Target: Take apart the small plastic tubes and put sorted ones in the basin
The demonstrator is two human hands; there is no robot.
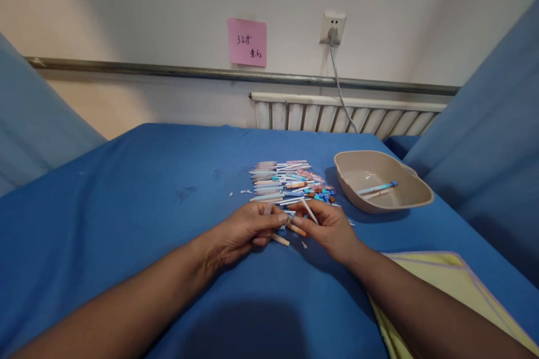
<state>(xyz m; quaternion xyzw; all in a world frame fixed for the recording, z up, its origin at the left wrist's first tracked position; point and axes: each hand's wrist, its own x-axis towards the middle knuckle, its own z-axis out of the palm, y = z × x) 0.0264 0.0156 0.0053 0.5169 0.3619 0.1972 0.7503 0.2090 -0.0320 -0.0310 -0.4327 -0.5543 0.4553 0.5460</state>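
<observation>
My left hand [252, 228] is closed, thumb and forefinger pinched together on a small piece that the fingers mostly hide. Close beside it, my right hand [330, 230] is closed too, with a thin white pen refill [310, 211] sticking up between its fingers. The fingertips of both hands nearly meet. An orange pen part [298, 230] shows just under the right thumb; whether it is held I cannot tell. Below the hands lies a pale orange pen barrel [281, 240]. Directly beyond them is a pile of pen parts [269, 174], with barrels, white refills and coloured pieces.
A beige basin [366, 160] with a couple of pens [377, 188] in it stands right of the pile. Small white bits [245, 192] lie left of the pile. A yellow cloth [446, 280] lies at the right, under my forearm. Blue cloth [126, 196] covers the table.
</observation>
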